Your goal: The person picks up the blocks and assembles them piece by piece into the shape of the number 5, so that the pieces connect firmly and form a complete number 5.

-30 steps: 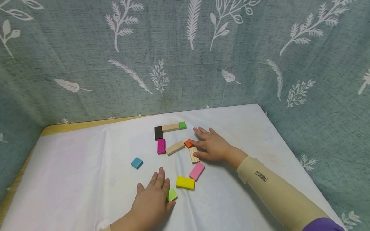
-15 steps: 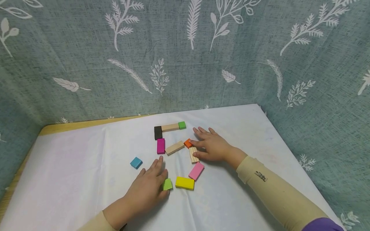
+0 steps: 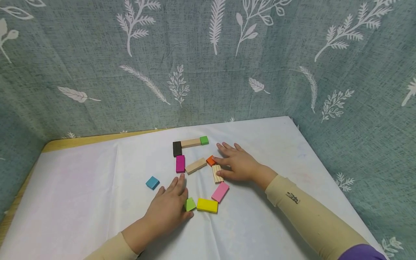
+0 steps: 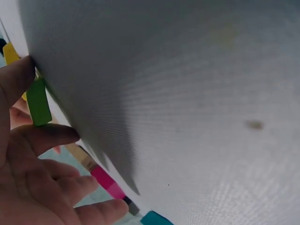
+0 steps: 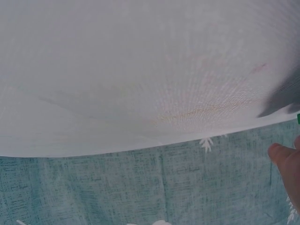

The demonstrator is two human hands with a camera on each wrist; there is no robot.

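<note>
My left hand (image 3: 169, 207) pinches a lime-green block (image 3: 190, 204) between thumb and index finger, low at the white cloth; the left wrist view shows the green block (image 4: 38, 102) between the two fingertips. Just right of it lies a yellow block (image 3: 207, 205). My right hand (image 3: 239, 164) rests with fingers spread; its index fingertip is at a small orange block (image 3: 211, 160) and its thumb tip at a grooved plain wooden block (image 3: 217, 174). A pink block (image 3: 220, 192) joins the curve between the wooden and yellow ones. Only a fingertip (image 5: 280, 152) shows in the right wrist view.
Beyond the hands, a plain wooden block (image 3: 196, 166), a magenta block (image 3: 180, 164), a black block (image 3: 177, 148), another wooden block (image 3: 190, 143) and a green block (image 3: 204, 140) continue the line. A blue block (image 3: 152, 182) lies apart, left. Patterned curtain (image 3: 208, 79) surrounds the table.
My left hand has moved forward with the lime-green block, then slightly right, bringing it beside the left end of the yellow block. The right hand has stayed in place.
</note>
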